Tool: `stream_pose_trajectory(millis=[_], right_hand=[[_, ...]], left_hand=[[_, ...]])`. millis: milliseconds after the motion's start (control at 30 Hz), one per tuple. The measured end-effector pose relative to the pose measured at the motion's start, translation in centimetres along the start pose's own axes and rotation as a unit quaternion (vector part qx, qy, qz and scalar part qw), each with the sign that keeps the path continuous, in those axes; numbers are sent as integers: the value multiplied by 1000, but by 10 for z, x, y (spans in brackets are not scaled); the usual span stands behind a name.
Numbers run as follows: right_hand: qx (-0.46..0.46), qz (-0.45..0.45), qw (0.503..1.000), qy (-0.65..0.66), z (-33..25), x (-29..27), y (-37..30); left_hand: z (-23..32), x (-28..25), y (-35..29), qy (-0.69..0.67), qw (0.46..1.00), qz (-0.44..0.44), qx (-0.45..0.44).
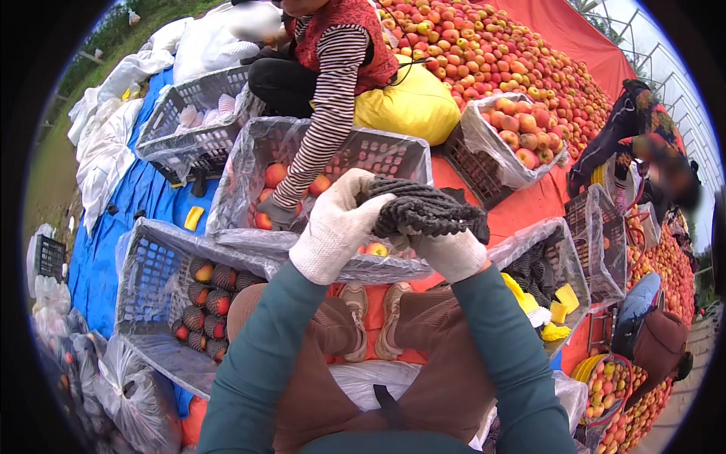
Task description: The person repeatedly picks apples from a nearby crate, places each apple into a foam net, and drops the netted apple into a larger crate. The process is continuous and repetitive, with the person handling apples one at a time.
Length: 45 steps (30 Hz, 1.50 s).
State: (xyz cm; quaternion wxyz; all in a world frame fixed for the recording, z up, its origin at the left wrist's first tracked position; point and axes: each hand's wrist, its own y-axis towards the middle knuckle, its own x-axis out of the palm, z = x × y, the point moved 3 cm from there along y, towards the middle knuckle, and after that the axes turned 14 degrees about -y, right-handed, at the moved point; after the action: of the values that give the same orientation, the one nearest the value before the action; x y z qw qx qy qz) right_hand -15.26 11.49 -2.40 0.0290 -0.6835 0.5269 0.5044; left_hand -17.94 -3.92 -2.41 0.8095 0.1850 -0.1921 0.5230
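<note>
Both of my hands wear white knitted gloves and hold a bundle of black foam fruit nets [427, 208] up in front of me. My left hand [329, 227] is closed round its left end, thumb against the side. My right hand [452, 256] grips it from below on the right, its fingers mostly hidden. Beneath the bundle stands a plastic-lined crate [386, 147] with a few red apples [275, 175]. Left of my knees, another lined crate [155, 261] contains apples in black nets [218, 303].
Across from me, a person in a striped sleeve [336, 94] reaches a gloved hand [280, 212] into the middle crate. At right, a crate [578, 265] holds black nets and yellow pieces [556, 331]. A full apple crate [480, 151] stands before a large apple heap [491, 49].
</note>
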Motion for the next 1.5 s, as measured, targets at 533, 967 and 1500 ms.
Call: stream_pose_trajectory(millis=[533,967,1500], right_hand=[[173,-12,596,784,-12,14,3],[353,-246,562,707,-20,76,-3],[127,-568,803,-127,221,289,-14]], left_hand=[[-4,50,-53,-446,817,-228,-285],[8,47,-64,-197,962,-187,-1],[-16,10,-45,-37,979,-193,-47]])
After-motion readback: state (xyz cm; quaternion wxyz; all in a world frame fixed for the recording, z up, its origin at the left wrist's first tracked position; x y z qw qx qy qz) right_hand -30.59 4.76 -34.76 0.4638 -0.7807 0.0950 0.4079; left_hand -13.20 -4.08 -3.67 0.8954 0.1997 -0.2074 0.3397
